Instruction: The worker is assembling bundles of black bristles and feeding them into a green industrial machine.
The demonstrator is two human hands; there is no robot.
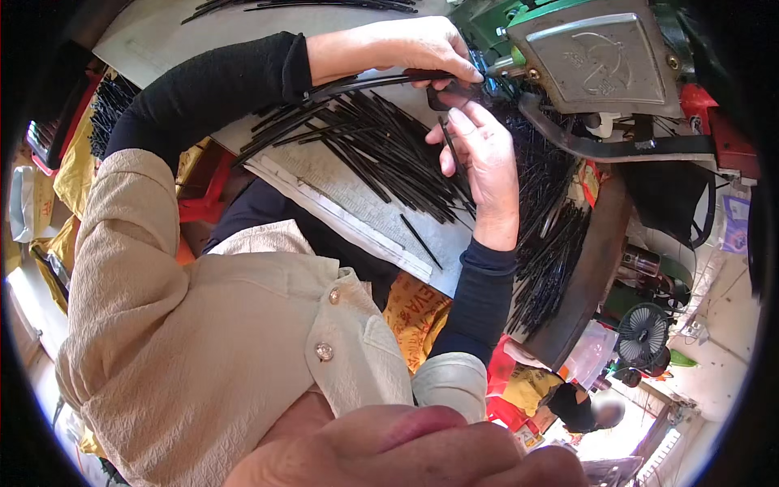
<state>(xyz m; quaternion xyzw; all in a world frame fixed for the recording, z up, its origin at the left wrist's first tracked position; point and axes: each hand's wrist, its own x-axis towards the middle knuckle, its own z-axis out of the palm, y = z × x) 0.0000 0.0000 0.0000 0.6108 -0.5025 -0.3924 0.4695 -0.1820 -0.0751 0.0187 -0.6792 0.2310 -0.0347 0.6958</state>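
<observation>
My left hand [426,49] reaches across the top of the table to the front of a green machine [600,61]. Its fingers are pinched on the end of a long thin black rod [365,82], which trails back leftward under my forearm. Just below it, my right hand [487,158] is closed, with a thin black rod [449,142] between thumb and fingers. A small dark flat piece [442,97] shows between the hands; what it belongs to is hidden. Under both hands lies a loose pile of similar black rods [381,150] on the pale tabletop [324,174].
A curved metal bar [568,142] juts from the machine, right of my hands. More black rods [552,268] are heaped along the table's right side. A small fan [643,333] stands farther right, and a person [580,408] is in the background. One rod [422,242] lies apart near the front edge.
</observation>
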